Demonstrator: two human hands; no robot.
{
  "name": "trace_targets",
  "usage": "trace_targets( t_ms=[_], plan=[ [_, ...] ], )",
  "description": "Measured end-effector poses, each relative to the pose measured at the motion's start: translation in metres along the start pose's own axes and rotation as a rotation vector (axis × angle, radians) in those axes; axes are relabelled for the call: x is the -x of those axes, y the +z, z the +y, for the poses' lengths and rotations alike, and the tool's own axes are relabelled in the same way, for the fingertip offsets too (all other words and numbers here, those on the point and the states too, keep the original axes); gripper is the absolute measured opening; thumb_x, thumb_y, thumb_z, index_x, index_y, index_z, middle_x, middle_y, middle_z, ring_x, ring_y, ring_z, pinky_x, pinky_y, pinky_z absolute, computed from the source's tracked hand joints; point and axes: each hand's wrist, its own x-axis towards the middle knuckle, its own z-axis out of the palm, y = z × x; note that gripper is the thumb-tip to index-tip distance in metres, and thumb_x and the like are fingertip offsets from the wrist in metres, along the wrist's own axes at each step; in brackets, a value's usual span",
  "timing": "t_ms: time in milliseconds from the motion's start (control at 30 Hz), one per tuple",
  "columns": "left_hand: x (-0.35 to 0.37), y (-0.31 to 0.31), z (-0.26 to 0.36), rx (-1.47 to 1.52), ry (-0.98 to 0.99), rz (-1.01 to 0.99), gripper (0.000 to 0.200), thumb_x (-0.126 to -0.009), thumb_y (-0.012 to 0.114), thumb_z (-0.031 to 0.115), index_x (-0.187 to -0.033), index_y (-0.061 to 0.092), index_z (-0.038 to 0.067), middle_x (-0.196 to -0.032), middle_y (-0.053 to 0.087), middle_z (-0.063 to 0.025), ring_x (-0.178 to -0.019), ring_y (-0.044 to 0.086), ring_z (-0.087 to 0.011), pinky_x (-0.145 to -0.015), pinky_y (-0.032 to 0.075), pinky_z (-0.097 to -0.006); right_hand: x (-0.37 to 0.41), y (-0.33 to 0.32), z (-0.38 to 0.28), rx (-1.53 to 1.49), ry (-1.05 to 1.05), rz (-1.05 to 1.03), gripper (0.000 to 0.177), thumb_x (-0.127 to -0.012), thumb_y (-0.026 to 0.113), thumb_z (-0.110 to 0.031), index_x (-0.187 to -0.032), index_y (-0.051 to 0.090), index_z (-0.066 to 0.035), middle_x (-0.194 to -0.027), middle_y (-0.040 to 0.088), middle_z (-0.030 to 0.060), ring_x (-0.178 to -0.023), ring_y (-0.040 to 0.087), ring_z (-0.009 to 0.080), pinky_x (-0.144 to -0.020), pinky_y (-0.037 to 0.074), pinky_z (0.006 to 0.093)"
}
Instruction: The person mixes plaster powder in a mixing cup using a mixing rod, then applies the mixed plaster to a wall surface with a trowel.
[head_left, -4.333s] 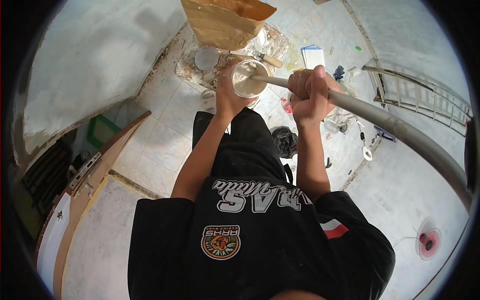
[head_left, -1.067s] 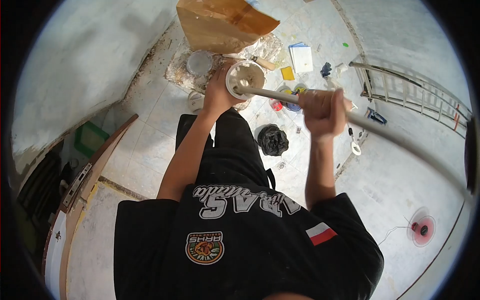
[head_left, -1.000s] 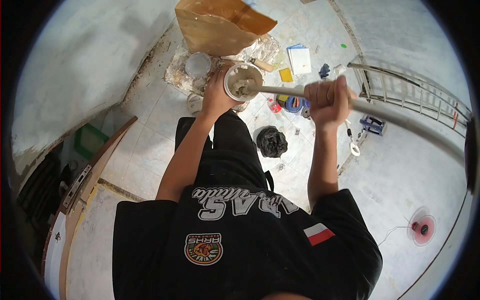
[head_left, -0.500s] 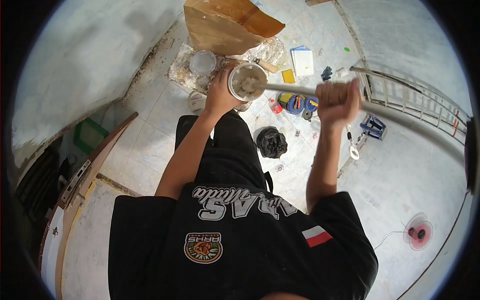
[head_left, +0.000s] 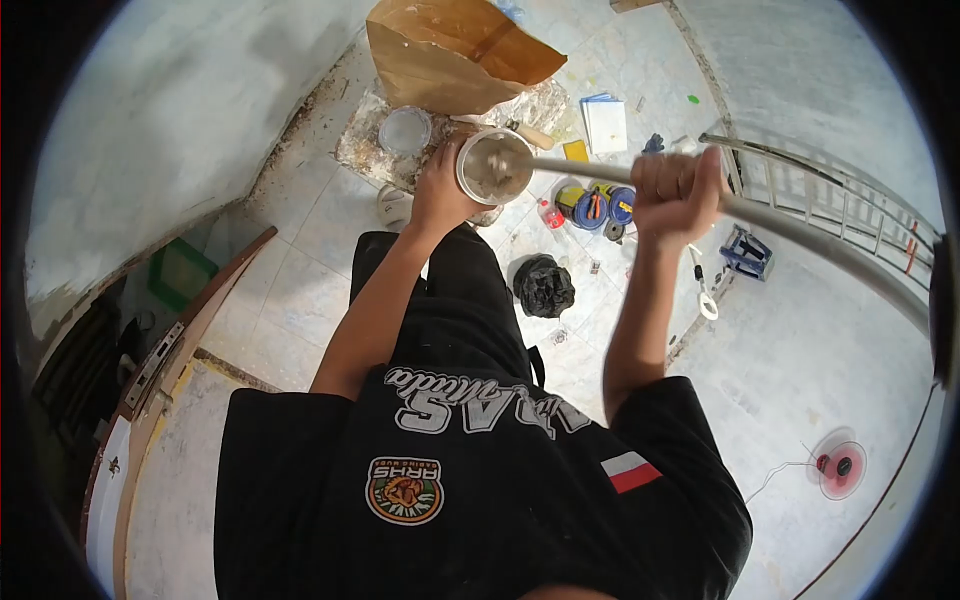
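Note:
My left hand [head_left: 437, 190] is wrapped round the left side of a white tub [head_left: 463, 178], which holds a lumpy greyish paste [head_left: 492, 168]. In my right hand [head_left: 676, 195] is a long pale pole [head_left: 585, 170], gripped in a fist. One end of the pole reaches into the tub and touches the paste; the other end runs off to the right, close to the camera. Behind the tub stands an open brown paper bag [head_left: 430, 70] on a stained board, with a round clear lid [head_left: 404, 130] beside it.
A wooden-handled tool [head_left: 533, 134] lies behind the tub. Right of it are white sheets [head_left: 604, 124], a yellow piece [head_left: 575, 150], a red-capped bottle [head_left: 551, 214] and blue-lidded cans [head_left: 588, 209]. A black plastic bag [head_left: 543, 286], ladder [head_left: 830, 180] and fan [head_left: 842, 465] are also there.
My right hand has shifted slightly, with its forearm angled a little further left. The pole's end has moved slightly within the tub, and the paste looks smoother.

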Motion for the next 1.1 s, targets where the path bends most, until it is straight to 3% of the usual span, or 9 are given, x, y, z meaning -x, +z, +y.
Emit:
trace_targets(
  t_ms=[167,267,467,600,700,733,933,1033,1100],
  plan=[
    [0.0,-0.002,0.0,-0.036,0.012,-0.054,0.104,-0.054,0.101,0.033,-0.139,0.049,0.007,-0.128,0.063,-0.0185,-0.117,0.063,-0.0402,-0.097,0.055,-0.0488,0.014,0.075,0.025,-0.084,-0.23,-0.009,0.05,-0.108,0.054,-0.02,-0.064,0.034,-0.008,-0.052,0.032,-0.0003,-0.043,0.026,0.0114,-0.043,0.023,0.0328],
    [0.003,0.004,-0.009,0.032,0.022,-0.015,0.105,-0.053,0.101,0.034,-0.139,0.049,0.006,-0.13,0.062,-0.0182,-0.118,0.062,-0.0405,-0.098,0.054,-0.0488,0.059,0.053,0.012,-0.157,-0.085,-0.133,0.048,-0.107,0.054,-0.024,-0.064,0.04,-0.005,-0.051,0.032,0.0003,-0.043,0.028,0.0132,-0.043,0.024,0.033],
    [0.006,0.005,-0.01,-0.003,0.046,-0.017,0.106,-0.054,0.1,0.033,-0.143,0.048,0.007,-0.13,0.062,-0.0189,-0.118,0.063,-0.041,-0.097,0.055,-0.0494,0.01,-0.004,-0.004,-0.045,0.005,-0.064,0.051,-0.111,0.042,-0.024,-0.063,0.034,-0.011,-0.048,0.031,-0.0014,-0.039,0.025,0.011,-0.04,0.025,0.0334],
    [-0.001,0.007,-0.001,-0.08,-0.033,-0.088,0.11,-0.057,0.1,0.037,-0.147,0.045,0.009,-0.131,0.062,-0.0198,-0.12,0.063,-0.0413,-0.098,0.054,-0.0501,-0.004,0.075,0.017,0.207,-0.206,0.036,0.052,-0.112,0.047,-0.032,-0.065,0.031,-0.016,-0.05,0.022,-0.006,-0.041,0.017,0.0085,-0.041,0.017,0.0327],
    [0.005,0.012,-0.013,-0.052,0.002,-0.052,0.111,-0.057,0.1,0.039,-0.146,0.044,0.006,-0.13,0.062,-0.0198,-0.118,0.063,-0.0423,-0.096,0.055,-0.0498,0.031,0.07,0.016,-0.018,-0.103,-0.026,0.05,-0.113,0.04,-0.029,-0.065,0.031,-0.017,-0.052,0.019,-0.0065,-0.043,0.016,0.0092,-0.043,0.021,0.033],
    [0.003,0.012,-0.012,-0.059,-0.005,-0.058,0.11,-0.057,0.1,0.039,-0.146,0.044,0.005,-0.129,0.062,-0.0196,-0.117,0.064,-0.0423,-0.096,0.055,-0.0496,0.038,0.055,0.011,-0.18,-0.073,-0.098,0.047,-0.109,0.046,-0.02,-0.065,0.032,-0.009,-0.051,0.028,-0.0024,-0.042,0.024,0.0099,-0.042,0.023,0.0319],
    [0.001,0.005,-0.003,0.013,0.053,-0.043,0.107,-0.054,0.101,0.031,-0.143,0.046,0.005,-0.128,0.064,-0.0205,-0.116,0.063,-0.0422,-0.096,0.055,-0.0497,0.014,0.007,-0.014,-0.034,0.062,-0.01,0.052,-0.11,0.048,-0.023,-0.062,0.033,-0.012,-0.047,0.03,-0.0008,-0.039,0.024,0.0116,-0.04,0.025,0.0338],
    [-0.002,0.006,-0.003,-0.052,0.023,-0.065,0.106,-0.053,0.101,0.03,-0.142,0.047,0.007,-0.128,0.064,-0.0202,-0.115,0.064,-0.0418,-0.096,0.055,-0.0497,-0.011,0.055,0.015,0.205,-0.186,0.028,0.053,-0.111,0.049,-0.026,-0.063,0.03,-0.016,-0.046,0.025,-0.0049,-0.039,0.019,0.0081,-0.038,0.017,0.0317],
    [-0.003,0.005,-0.001,-0.082,0.033,-0.08,0.108,-0.054,0.101,0.03,-0.145,0.046,0.008,-0.127,0.064,-0.0199,-0.114,0.065,-0.042,-0.095,0.055,-0.0505,-0.004,0.064,0.026,0.195,-0.18,0.052,0.051,-0.11,0.052,-0.024,-0.063,0.041,-0.008,-0.05,0.036,-0.0016,-0.042,0.032,0.0103,-0.042,0.026,0.03]
  ],
)
